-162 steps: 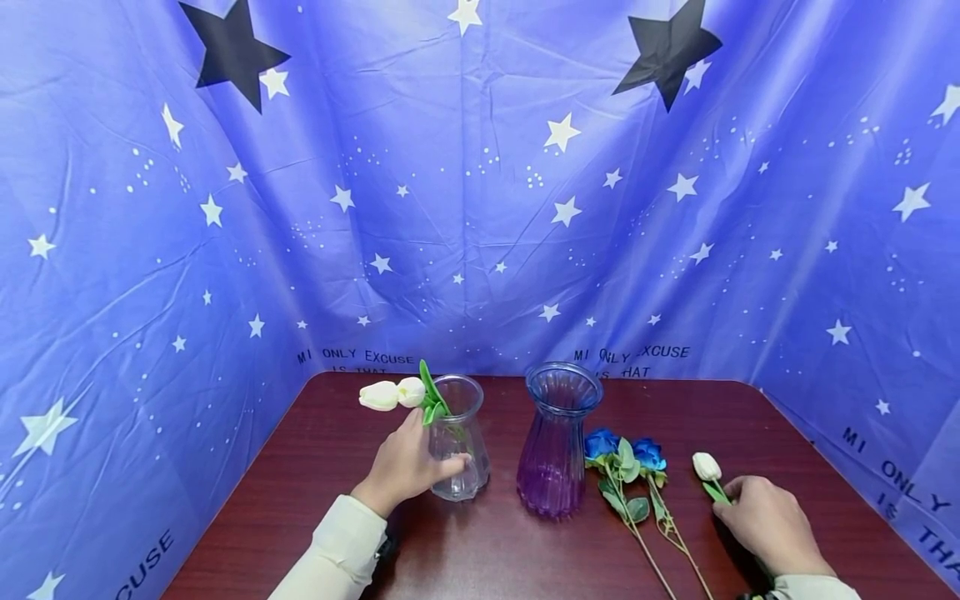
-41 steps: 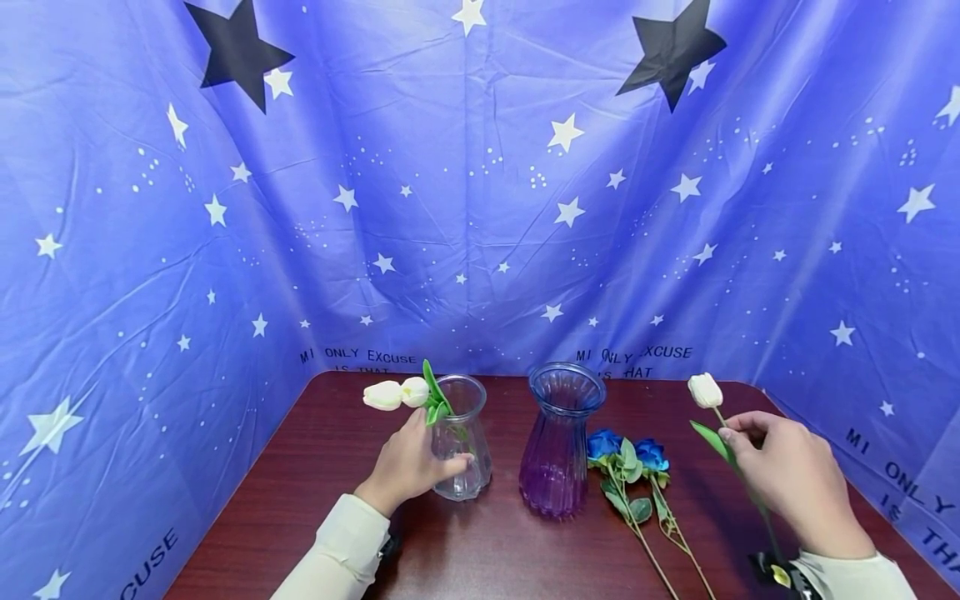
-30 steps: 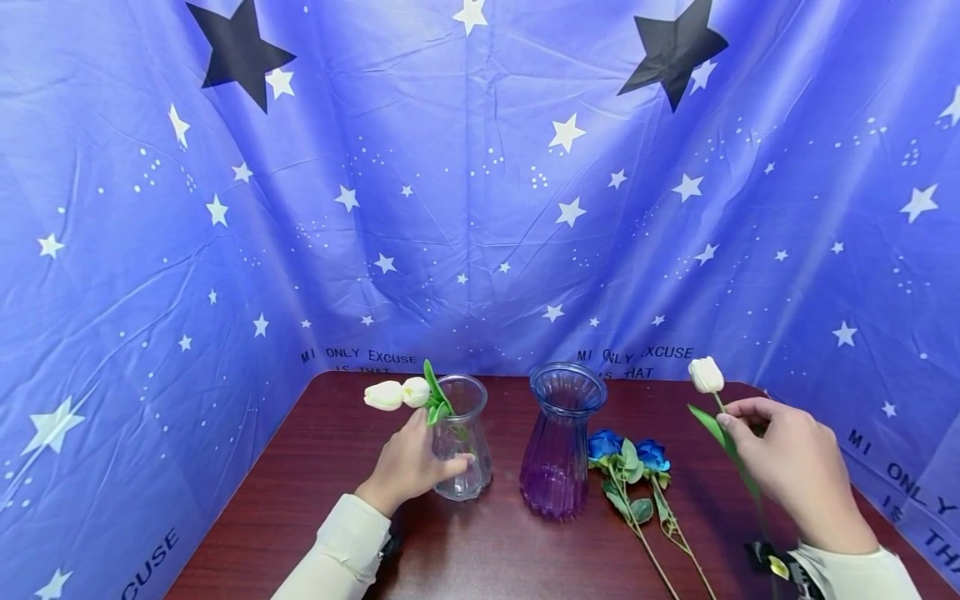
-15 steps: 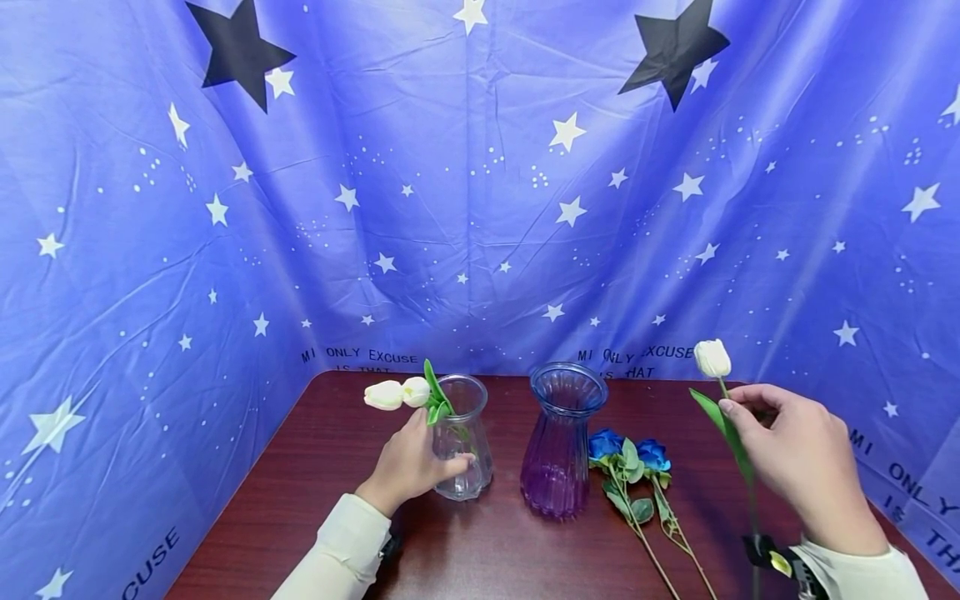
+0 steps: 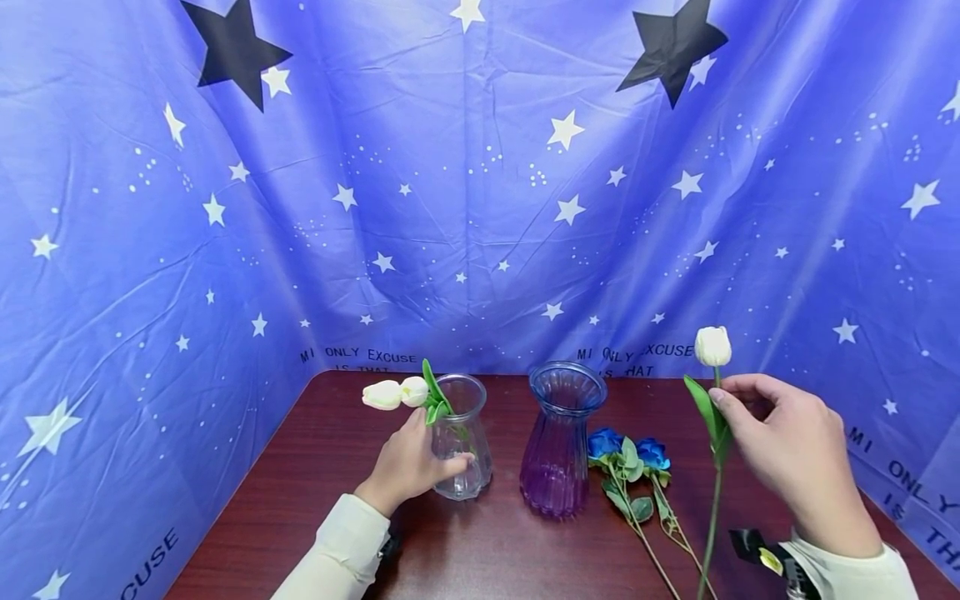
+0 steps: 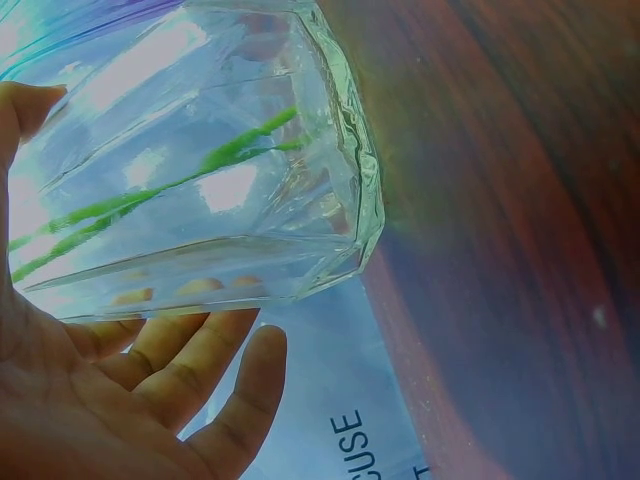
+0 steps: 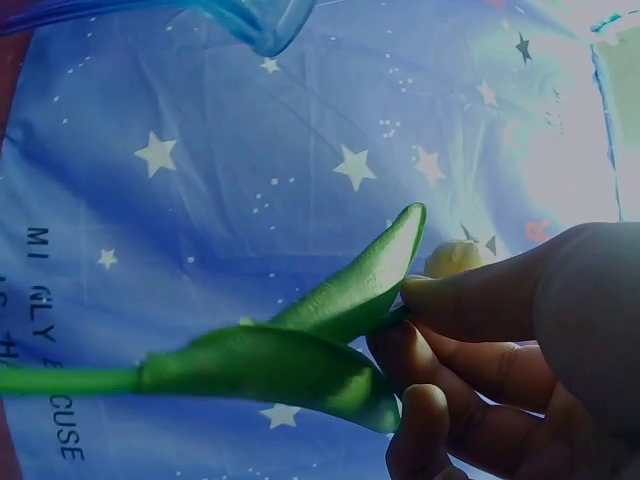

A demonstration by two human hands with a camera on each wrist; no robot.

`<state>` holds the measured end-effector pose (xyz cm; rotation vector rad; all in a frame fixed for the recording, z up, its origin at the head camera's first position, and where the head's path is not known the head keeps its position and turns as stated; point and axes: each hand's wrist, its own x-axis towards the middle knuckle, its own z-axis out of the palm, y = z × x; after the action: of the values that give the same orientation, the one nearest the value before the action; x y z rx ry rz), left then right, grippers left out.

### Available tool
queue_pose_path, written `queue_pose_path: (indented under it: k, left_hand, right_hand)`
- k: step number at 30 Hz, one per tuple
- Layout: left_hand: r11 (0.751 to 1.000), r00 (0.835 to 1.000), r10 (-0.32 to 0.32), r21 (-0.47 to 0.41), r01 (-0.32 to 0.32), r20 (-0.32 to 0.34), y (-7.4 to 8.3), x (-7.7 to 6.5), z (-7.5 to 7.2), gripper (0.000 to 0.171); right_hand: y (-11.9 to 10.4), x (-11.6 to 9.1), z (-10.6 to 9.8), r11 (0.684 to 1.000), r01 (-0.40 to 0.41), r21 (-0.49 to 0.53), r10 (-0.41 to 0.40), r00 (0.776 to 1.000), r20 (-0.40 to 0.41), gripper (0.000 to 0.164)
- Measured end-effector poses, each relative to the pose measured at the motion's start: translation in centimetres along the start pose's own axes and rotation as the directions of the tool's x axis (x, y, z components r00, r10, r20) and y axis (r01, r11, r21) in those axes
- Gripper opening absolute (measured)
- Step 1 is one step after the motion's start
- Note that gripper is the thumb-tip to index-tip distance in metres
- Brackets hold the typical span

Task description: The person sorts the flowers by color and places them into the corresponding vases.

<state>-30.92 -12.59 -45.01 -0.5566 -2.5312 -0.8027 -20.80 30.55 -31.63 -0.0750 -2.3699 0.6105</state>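
My left hand holds the clear glass vase from its left side, thumb across the front and fingers behind. Two white tulips lean out over its rim to the left; in the left wrist view their green stems show through the glass. On the right, my right hand pinches a white tulip just below the bloom, between thumb and fingers. The flower is upright with its stem hanging down. Its green leaves fill the middle of the right wrist view.
A blue-to-purple glass vase stands to the right of the clear one. Two blue roses with long stems lie between it and my right hand. The dark red wooden table meets a blue star-patterned cloth behind and at the sides.
My right hand has picked the white tulip up off the table, raised it and turned it upright, its stem swinging into view. My left hand and the clear vase have stayed put.
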Motion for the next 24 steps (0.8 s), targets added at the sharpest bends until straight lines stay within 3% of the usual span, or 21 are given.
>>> queue_pose_path:
  k: [24]
  left_hand:
    - [1.000, 1.000, 0.009, -0.009, -0.009, 0.003, -0.1, 0.0, 0.1, 0.079]
  right_hand:
    - [-3.1, -0.6, -0.6, 0.989, 0.018, 0.147, 0.003, 0.990, -0.140, 0.011]
